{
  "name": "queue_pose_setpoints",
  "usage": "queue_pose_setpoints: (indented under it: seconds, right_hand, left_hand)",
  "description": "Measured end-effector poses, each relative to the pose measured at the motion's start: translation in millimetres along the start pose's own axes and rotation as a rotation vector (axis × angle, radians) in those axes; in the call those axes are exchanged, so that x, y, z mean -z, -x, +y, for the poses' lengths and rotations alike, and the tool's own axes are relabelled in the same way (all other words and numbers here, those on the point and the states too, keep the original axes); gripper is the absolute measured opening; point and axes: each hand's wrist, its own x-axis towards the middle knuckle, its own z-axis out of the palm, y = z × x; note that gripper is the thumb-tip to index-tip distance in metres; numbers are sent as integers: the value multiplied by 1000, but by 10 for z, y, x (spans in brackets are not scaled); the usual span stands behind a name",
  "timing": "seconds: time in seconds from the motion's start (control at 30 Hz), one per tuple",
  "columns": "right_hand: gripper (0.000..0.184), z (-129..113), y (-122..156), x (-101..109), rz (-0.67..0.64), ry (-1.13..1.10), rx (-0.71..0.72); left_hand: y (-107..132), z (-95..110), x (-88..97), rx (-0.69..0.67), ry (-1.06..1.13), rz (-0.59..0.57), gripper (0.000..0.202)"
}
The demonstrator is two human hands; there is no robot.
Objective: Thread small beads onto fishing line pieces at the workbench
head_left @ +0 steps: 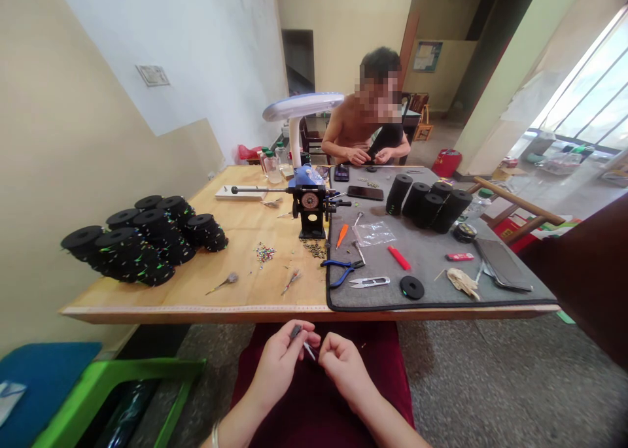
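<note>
Both hands are low in front of the table edge, above a dark red cloth. My left hand (289, 353) is closed in a pinch round a small grey piece with a white pointed end (309, 350), whose exact kind I cannot make out. Close beside it on the right, my right hand (341, 363) has its fingers pressed together near that white end; anything in them is too small to see. On the wood beyond lie small grey-headed pieces with thin tips (229, 280) and a pile of coloured beads (265, 252).
Black spools (120, 239) with coloured bits crowd the table's left. A winding machine (311, 211) stands mid-table by a lamp (303, 106). The grey mat (436, 284) bears blue-handled pliers (343, 271), thread snips (369, 282) and plain black spools (432, 206). A co-worker (366, 131) sits opposite.
</note>
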Motion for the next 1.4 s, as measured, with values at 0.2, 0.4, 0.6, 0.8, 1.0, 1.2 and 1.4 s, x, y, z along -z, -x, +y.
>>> queue_pose_setpoints:
  seconds: [0.2,0.4,0.6,0.8,1.0,1.2,1.4]
  right_hand:
    - [9,14,12,-10,-13,-61,-51]
    - [7,-5,14,-22,-14,-91,-62]
    - [6,-69,51,22,18,-147,-58]
    - [7,-163,76,27,-10,-204,-144]
    - [11,-170,66,32,-95,-200,-194]
    - [14,-168,64,77,-128,-143,-181]
    - [38,-152,0,180,-157,-67,-96]
  left_hand:
    - [-36,-27,-8,134,356,78,26]
    - [-62,-44,19,101,368,121,27]
    - [-138,3,295,54,361,233,32]
    - [-26,-26,355,149,115,-2,24]
    - [7,-2,100,103,27,-223,27]
    - [-62,19,83,70,-20,-174,23]
    - [-54,7,132,39,-119,-153,25]
